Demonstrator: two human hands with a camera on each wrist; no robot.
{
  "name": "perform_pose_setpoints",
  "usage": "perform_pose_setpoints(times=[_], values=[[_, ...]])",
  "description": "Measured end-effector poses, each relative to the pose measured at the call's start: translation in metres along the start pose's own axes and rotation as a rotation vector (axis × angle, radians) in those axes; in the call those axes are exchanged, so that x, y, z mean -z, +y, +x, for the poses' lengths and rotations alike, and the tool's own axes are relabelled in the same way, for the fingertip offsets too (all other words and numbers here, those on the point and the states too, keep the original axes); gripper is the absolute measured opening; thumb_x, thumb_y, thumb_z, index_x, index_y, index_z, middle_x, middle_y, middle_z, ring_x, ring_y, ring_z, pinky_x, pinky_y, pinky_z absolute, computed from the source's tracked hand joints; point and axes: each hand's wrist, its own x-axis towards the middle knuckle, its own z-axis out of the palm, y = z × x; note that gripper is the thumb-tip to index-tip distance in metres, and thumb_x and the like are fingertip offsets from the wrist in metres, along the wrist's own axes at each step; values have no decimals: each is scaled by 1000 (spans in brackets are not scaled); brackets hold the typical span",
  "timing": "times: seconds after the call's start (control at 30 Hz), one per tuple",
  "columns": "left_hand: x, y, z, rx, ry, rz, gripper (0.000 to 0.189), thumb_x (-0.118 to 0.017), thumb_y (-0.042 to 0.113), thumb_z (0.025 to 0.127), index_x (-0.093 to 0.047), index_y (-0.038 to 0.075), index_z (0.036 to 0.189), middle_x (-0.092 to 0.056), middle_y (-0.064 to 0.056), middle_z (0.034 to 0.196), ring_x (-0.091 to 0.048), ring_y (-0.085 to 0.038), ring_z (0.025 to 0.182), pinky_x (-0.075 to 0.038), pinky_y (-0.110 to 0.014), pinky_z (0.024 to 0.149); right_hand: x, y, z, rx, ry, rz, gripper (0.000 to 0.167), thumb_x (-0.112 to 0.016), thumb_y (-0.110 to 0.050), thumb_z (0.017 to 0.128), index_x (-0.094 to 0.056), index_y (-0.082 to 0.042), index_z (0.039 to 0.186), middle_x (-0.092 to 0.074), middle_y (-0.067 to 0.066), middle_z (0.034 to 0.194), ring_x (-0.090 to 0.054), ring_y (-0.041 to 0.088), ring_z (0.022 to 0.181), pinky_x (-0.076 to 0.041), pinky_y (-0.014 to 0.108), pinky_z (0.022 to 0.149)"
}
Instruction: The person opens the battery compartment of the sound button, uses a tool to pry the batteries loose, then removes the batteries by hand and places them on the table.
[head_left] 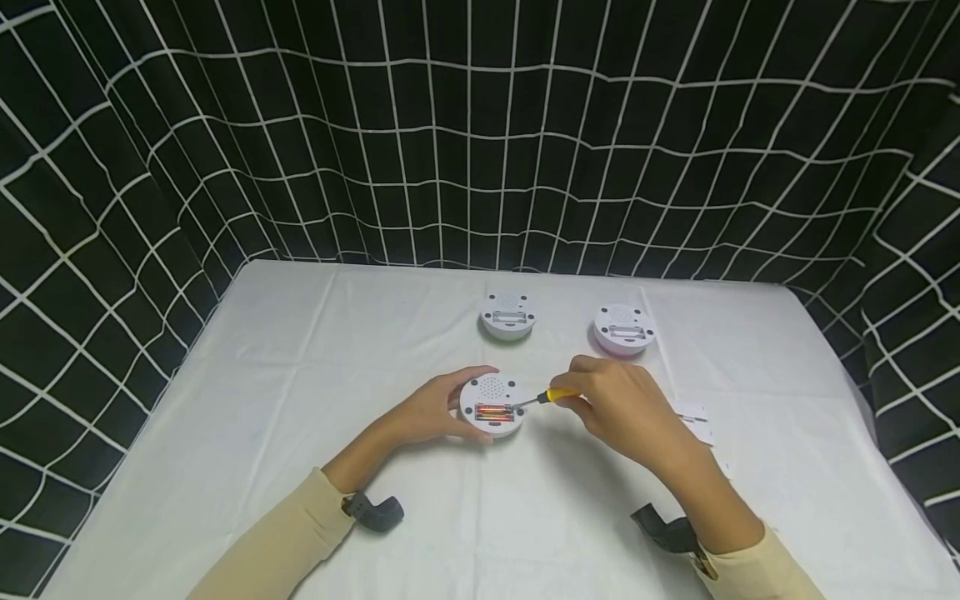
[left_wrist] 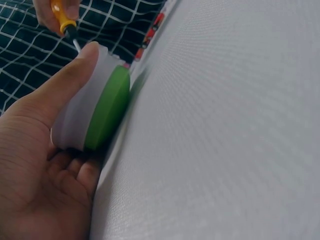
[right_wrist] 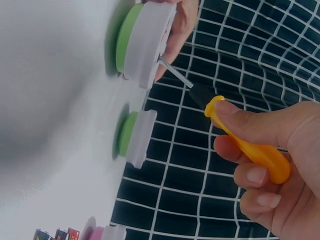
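Observation:
A round white device (head_left: 480, 392) lies with its speaker holes and battery compartment facing up; its lower part shows green in both wrist views. My left hand (head_left: 427, 410) holds it by the rim, thumb on the near side and fingers round the far side. Red batteries (head_left: 493, 412) sit side by side in the compartment. In my right hand (head_left: 622, 408) is a screwdriver (right_wrist: 260, 157) with a yellow handle, gripped between thumb and curled fingers. Its metal shaft (head_left: 527, 403) slants down to the compartment's right end. The exact contact at the tip is too small to tell.
Two similar round devices, one with a green part (head_left: 508, 317) and one with a pink part (head_left: 624, 330), stand farther back with bare compartments. A white slotted piece (head_left: 696, 423) lies partly behind my right forearm. Loose batteries (right_wrist: 59, 234) show in the right wrist view. Netting (head_left: 480, 150) surrounds the table.

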Motion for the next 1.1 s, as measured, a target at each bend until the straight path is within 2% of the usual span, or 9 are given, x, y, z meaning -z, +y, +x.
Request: perform_pose_setpoints(times=[0.27, 0.6, 0.9, 1.1], values=[[0, -2, 0, -10, -13, 9, 100, -95, 14, 70, -42, 16, 154, -49, 3, 153, -49, -13, 138, -40, -26, 115, -3, 0, 1, 5, -9, 6, 17, -87, -8, 79, -80, -18, 91, -64, -10, 79, -58, 6, 65, -45, 26, 51], [1, 0, -3, 21, 4, 7, 100, -95, 14, 68, -44, 18, 154, -50, 1, 152, -50, -14, 137, -41, -26, 114, -12, -4, 2, 39, 64, -3, 19, -87, -3, 75, -79, -17, 85, -57, -10, 71, -50, 7, 60, -39, 23, 48], [1, 3, -3, 1, 4, 30, 99, -96, 12, 68, -44, 13, 153, -51, 1, 151, -49, -15, 138, -40, -24, 114, -16, 9, 4, 9, 63, 54, 17, -85, -4, 76, -82, -17, 87, -62, -10, 71, -49, 6, 59, -38, 23, 48], [1, 3, -2, -13, -2, 21, 99, -95, 9, 67, -44, 12, 152, -51, -1, 151, -50, -15, 138, -40, -23, 114, -17, 14, 3, 1, 62, 55, 16, -84, -5, 77, -83, -17, 88, -62, -11, 70, -47, 6, 57, -36, 23, 45]])
